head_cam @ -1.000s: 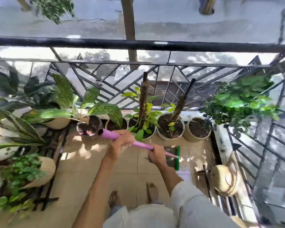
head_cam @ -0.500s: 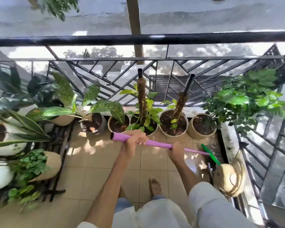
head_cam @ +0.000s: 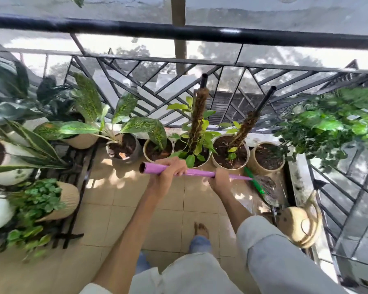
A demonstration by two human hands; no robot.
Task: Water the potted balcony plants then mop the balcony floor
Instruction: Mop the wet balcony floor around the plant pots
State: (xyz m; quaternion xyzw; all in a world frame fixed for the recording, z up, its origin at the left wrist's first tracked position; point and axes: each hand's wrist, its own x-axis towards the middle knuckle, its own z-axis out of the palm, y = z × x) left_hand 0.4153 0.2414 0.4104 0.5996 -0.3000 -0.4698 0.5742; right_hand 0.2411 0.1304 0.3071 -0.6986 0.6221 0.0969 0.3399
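Note:
A mop with a purple handle lies nearly level across the middle of the view. My left hand grips it near its open top end. My right hand grips it further down. The green and grey mop head rests on the tiled floor at the right, in front of the pots. A row of potted plants stands along the black railing. A straw-coloured watering can sits on the floor at the far right.
More potted plants on a black metal stand crowd the left side. A bushy green plant hangs over the right corner. My bare foot stands on the tiles below the hands. Railing bars close off the right side.
The mop head has swung from the middle of the floor to the right, toward the corner by the pots. Both hands have kept their grip and shifted right with the handle.

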